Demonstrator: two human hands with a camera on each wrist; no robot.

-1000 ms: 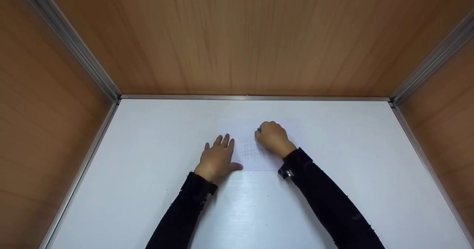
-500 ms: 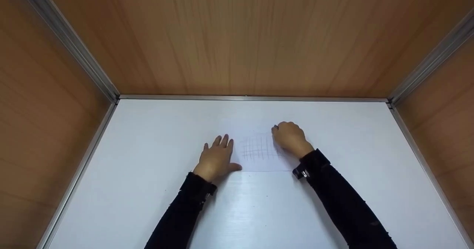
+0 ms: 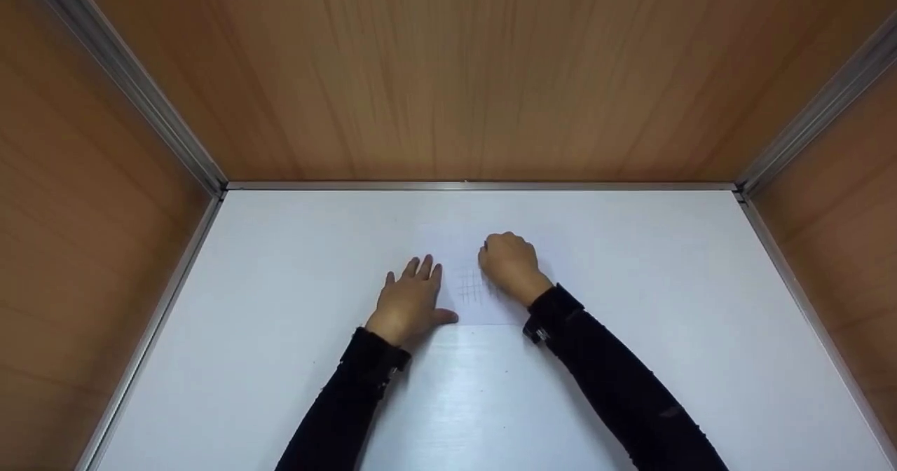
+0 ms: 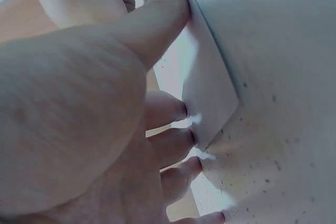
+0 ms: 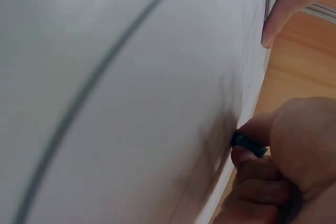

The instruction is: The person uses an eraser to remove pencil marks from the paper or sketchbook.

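Note:
A white sheet of paper (image 3: 502,312) lies on the white table (image 3: 280,331), with a faint pencil grid (image 3: 471,287) drawn on it. My left hand (image 3: 410,300) lies flat with straight fingers and presses the sheet's left edge; in the left wrist view its fingertips (image 4: 181,113) rest on the paper's corner (image 4: 210,93). My right hand (image 3: 510,261) is curled over the right part of the grid. In the right wrist view it pinches a small dark object (image 5: 248,144) against the paper (image 5: 131,103). What the object is stays unclear.
Brown wood-grain walls (image 3: 448,71) with metal corner rails (image 3: 126,78) close in the table at the back, left and right. Bare white tabletop lies on both sides of the sheet and in front of it.
My right hand swung to the right, baring most of the grid, then came back left over it. The left hand and the sheet have stayed put.

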